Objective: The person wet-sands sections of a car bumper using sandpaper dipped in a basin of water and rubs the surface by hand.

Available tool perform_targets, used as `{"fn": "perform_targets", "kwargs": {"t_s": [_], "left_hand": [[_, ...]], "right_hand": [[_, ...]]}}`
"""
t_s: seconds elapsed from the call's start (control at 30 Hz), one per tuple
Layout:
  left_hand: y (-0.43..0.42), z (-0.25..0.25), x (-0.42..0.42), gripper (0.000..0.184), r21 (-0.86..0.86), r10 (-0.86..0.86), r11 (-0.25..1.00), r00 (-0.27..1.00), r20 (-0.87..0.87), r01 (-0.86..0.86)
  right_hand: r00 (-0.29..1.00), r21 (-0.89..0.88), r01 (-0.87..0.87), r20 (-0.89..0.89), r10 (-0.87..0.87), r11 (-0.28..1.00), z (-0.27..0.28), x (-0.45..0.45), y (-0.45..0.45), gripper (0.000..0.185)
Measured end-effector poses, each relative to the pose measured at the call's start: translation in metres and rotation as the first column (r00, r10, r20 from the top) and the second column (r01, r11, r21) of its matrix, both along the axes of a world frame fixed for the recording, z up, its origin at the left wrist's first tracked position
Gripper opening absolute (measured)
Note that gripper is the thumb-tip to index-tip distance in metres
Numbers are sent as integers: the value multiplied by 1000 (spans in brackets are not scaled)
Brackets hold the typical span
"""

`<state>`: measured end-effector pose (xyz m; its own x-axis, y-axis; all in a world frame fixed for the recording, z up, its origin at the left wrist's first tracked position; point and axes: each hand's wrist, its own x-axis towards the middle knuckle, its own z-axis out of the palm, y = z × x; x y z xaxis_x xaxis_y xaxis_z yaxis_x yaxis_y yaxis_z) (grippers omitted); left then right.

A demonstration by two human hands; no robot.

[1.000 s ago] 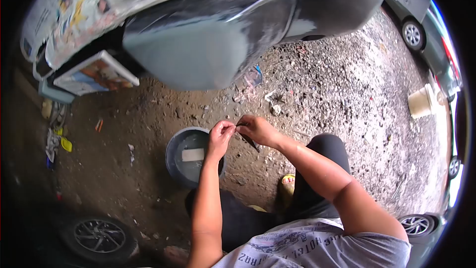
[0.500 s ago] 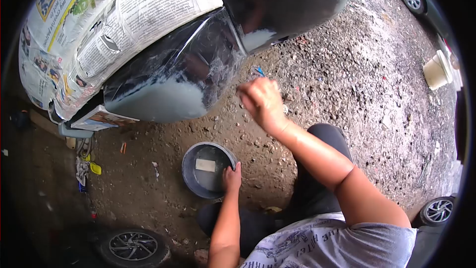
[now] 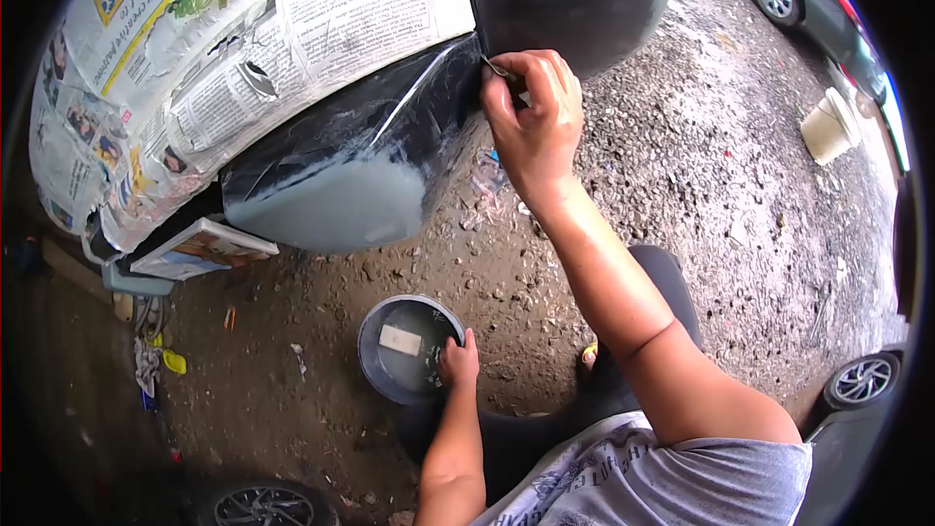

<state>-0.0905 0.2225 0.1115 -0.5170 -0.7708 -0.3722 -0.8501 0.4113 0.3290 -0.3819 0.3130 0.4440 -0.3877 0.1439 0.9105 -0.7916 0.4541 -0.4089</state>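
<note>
My right hand (image 3: 538, 112) is raised at the bumper (image 3: 341, 197), its fingers pinched on a thin dark sheet (image 3: 504, 73) beside the seam between two dark panels. The bumper is black with a dull grey patch on its lower part. My left hand (image 3: 459, 358) grips the right rim of a round grey bucket (image 3: 368, 362), thumb outside and fingers over the edge. Cloudy water and a pale rectangular block (image 3: 400, 340) are in the bucket.
Newspaper (image 3: 321, 29) covers the car body above the bumper. A framed picture (image 3: 206, 248) leans under its left end. A white bucket (image 3: 830, 127) stands on gravel at the right, near other cars. A wheel (image 3: 263, 505) lies at the lower left.
Both hands were together over the bucket with the dark sheet. My left hand has since moved to the bucket's rim, and my right hand has gone up to the bumper with the sheet.
</note>
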Motion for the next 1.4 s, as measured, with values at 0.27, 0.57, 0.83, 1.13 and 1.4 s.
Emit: {"fn": "perform_targets", "kwargs": {"t_s": [0.27,0.57,0.83,1.13,1.4], "left_hand": [[2,8,-5,60,26,19,999,998,63,-20],[1,14,-3,62,61,-14,998,1000,4,14],[-1,0,0,61,55,-11,998,1000,21,10],[-2,3,-1,61,63,9,998,999,50,-12],[2,7,-3,62,67,0,998,1000,28,-1]], "right_hand": [[999,-67,22,-47,-25,997,-19,-3,-12,20],[999,-27,-46,-10,46,999,-18,2,-3,18],[999,-8,-43,-29,43,999,-1,1,-3,18],[997,88,-11,-70,18,996,-37,-3,1,25],[991,6,-52,-122,52,999,17,-6,-4,23]]}}
